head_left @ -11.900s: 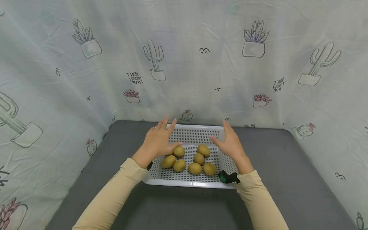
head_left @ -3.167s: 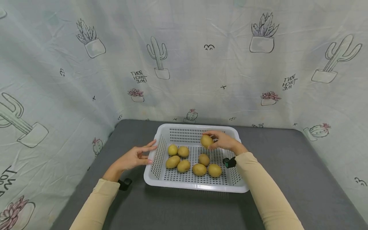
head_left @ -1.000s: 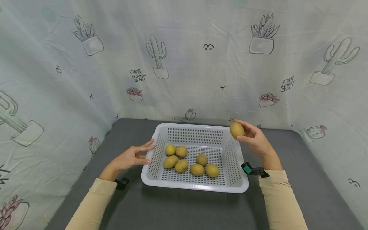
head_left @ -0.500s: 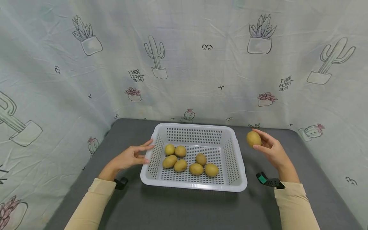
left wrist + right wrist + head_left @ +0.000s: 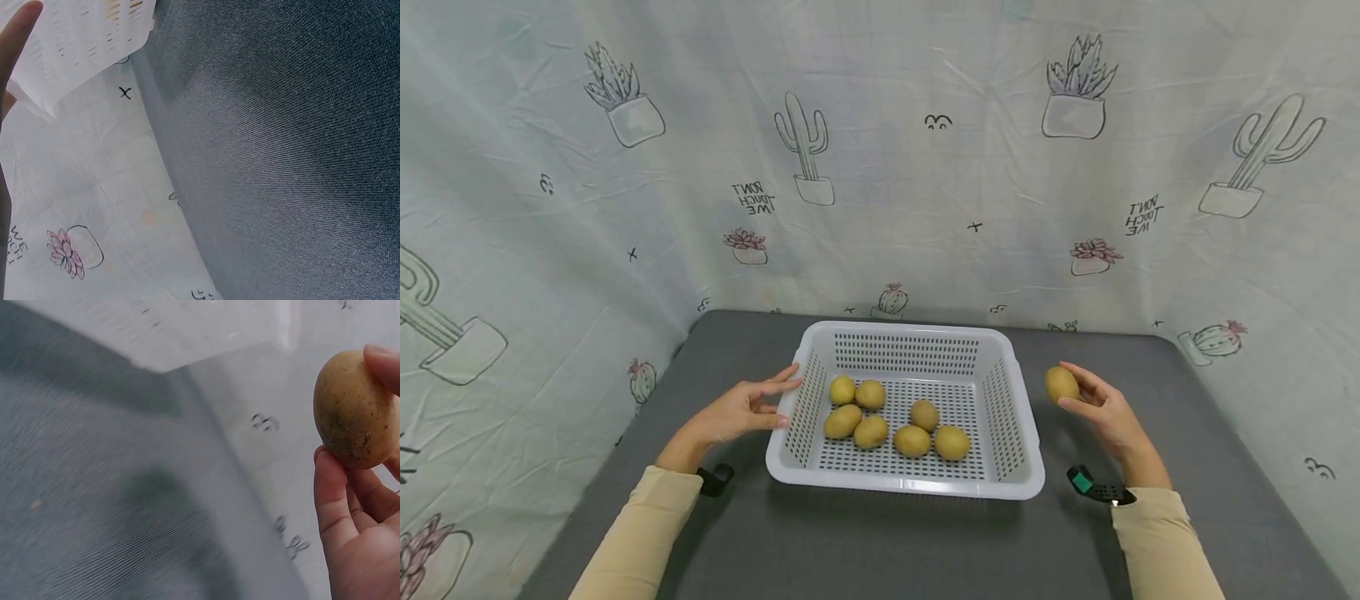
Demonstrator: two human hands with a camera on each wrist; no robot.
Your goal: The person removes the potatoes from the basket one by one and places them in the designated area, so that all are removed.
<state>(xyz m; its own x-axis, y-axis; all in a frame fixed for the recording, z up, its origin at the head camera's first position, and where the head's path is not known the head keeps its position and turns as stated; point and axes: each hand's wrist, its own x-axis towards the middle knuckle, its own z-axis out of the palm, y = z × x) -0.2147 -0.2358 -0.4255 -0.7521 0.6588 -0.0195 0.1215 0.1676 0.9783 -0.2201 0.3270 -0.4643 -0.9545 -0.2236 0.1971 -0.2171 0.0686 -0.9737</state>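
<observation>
To the right of the white plastic basket (image 5: pixel 906 481), my right hand (image 5: pixel 1108 412) holds a potato (image 5: pixel 1062 384) between thumb and fingertips. The right wrist view shows that potato (image 5: pixel 356 409) close up, with dark specks on its skin. My left hand (image 5: pixel 737 412) rests its fingertips and thumb on the basket's left rim, fingers fairly straight. Part of one finger (image 5: pixel 19 34) shows beside the perforated basket wall (image 5: pixel 87 44) in the left wrist view. Inside the basket, several potatoes lie on the floor: a group at the left (image 5: pixel 843 422) and a group right of centre (image 5: pixel 912 442).
A dark grey cloth-covered table (image 5: pixel 880 550) carries the basket. Behind and beside it hangs a pale curtain (image 5: pixel 880 167) printed with cacti and succulents. Each wrist wears a black strap, such as the right wrist strap (image 5: pixel 1105 492).
My right hand has lifted one potato out of the basket, carried it right past the rim and lowered it slightly. My left hand moved earlier to the left rim and has stayed there.
</observation>
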